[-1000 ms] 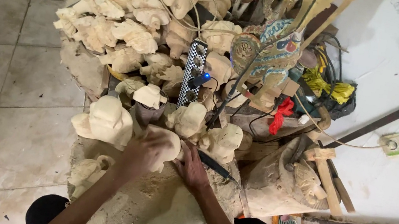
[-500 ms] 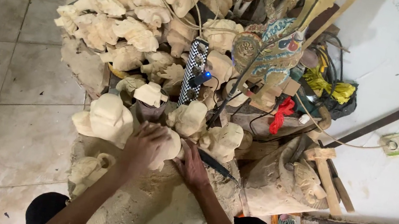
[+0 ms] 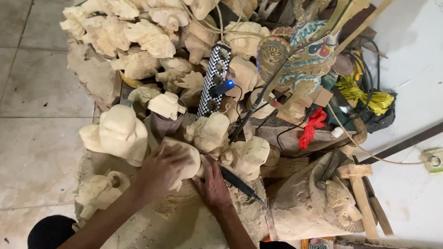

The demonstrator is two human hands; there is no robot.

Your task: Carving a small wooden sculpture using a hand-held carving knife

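Observation:
My left hand (image 3: pixel 159 169) lies over a pale, unfinished wooden carving (image 3: pixel 188 158) and holds it down on a wood block covered in sawdust (image 3: pixel 170 234). My right hand (image 3: pixel 214 183) is pressed against the carving's right side and grips a dark-handled carving tool (image 3: pixel 239 183) whose handle sticks out to the right. The tool's tip is hidden between my hands. A larger pale carved figure (image 3: pixel 118 132) stands just left of my left hand.
Several raw wooden carvings (image 3: pixel 130 29) are piled behind the block. Among them lie a checkered power strip (image 3: pixel 215 77), a painted flat puppet figure (image 3: pixel 299 57), cables and a red cloth (image 3: pixel 312 126). A wall socket (image 3: pixel 436 160) sits on the white floor at right; grey tiles (image 3: pixel 5 80) lie at left.
My hands have stayed on the carving, with only small shifts of the fingers. The view has moved slightly.

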